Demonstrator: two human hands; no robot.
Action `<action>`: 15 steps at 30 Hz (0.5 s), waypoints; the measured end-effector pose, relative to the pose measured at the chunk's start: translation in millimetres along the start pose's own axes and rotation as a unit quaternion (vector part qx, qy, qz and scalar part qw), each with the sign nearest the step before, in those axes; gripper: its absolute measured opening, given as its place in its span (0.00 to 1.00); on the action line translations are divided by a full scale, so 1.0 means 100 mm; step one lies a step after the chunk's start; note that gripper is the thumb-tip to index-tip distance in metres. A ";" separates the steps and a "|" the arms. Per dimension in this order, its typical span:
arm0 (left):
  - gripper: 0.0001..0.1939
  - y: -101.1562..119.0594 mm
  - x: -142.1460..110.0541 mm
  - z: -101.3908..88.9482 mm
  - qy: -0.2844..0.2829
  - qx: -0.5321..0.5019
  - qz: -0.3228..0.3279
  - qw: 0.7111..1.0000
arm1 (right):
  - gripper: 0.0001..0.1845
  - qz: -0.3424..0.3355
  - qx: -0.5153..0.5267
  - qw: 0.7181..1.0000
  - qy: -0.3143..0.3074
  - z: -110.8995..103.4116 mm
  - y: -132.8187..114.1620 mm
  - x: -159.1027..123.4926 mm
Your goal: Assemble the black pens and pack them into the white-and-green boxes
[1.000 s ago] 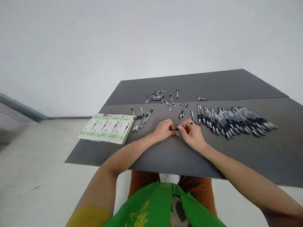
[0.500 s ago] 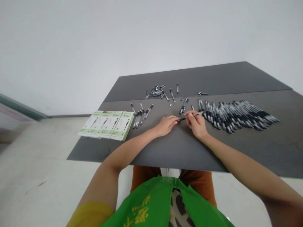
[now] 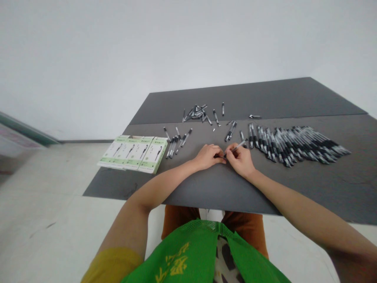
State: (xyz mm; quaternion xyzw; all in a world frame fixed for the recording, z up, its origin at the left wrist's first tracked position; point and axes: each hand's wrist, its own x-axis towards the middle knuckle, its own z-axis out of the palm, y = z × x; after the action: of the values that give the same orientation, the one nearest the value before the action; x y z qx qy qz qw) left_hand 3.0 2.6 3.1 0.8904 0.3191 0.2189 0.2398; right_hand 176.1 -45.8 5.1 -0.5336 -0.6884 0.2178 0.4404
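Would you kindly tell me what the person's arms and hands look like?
The left hand and right hand are ungloved. A short, mustard-yellow sleeve shows high on the left arm; no sleeve is distinguishable on the right arm.

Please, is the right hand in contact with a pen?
Touching. The head view shows the right hand pinching a pen, with one end sticking out.

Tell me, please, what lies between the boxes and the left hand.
In the head view: loose pens beside the boxes, then bare table up to the left hand.
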 end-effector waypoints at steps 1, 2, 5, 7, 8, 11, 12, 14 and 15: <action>0.10 0.00 0.00 0.00 0.007 -0.002 -0.005 1.000 | 0.10 0.010 -0.025 1.000 -0.009 0.02 0.00 0.00; 0.10 0.01 0.00 0.01 0.013 -0.006 -0.010 1.000 | 0.12 0.017 -0.045 0.999 -0.012 0.04 0.00 -0.01; 0.11 0.05 -0.03 0.00 0.027 -0.040 -0.025 0.999 | 0.16 0.031 -0.041 0.999 0.015 0.06 0.02 0.00; 0.15 0.07 -0.04 -0.01 0.050 -0.080 -0.028 0.995 | 0.19 0.045 0.023 0.998 0.048 0.04 0.04 0.03; 0.16 0.05 -0.04 -0.02 0.072 -0.096 -0.033 0.992 | 0.20 0.056 0.070 0.994 0.065 0.02 0.05 0.06; 0.10 -0.06 0.10 -0.03 0.167 -0.092 -0.085 0.978 | 0.23 0.110 0.228 0.959 0.125 -0.09 0.09 0.17; 0.09 -0.12 0.18 -0.03 0.196 -0.075 -0.101 0.972 | 0.24 0.126 0.273 0.943 0.145 -0.14 0.10 0.22; 0.10 -0.24 0.42 -0.04 0.233 -0.031 -0.094 0.967 | 0.26 0.143 0.338 0.913 0.178 -0.24 0.15 0.32; 0.11 -0.29 0.56 -0.05 0.237 -0.004 -0.069 0.969 | 0.27 0.146 0.358 0.902 0.189 -0.30 0.17 0.36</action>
State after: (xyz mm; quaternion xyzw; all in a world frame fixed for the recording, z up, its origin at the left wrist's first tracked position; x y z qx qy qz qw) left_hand 25.6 61.6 3.6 0.7877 0.4268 0.4081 0.1757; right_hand 208.5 -11.8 21.0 -0.4656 -0.3819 0.4066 0.6870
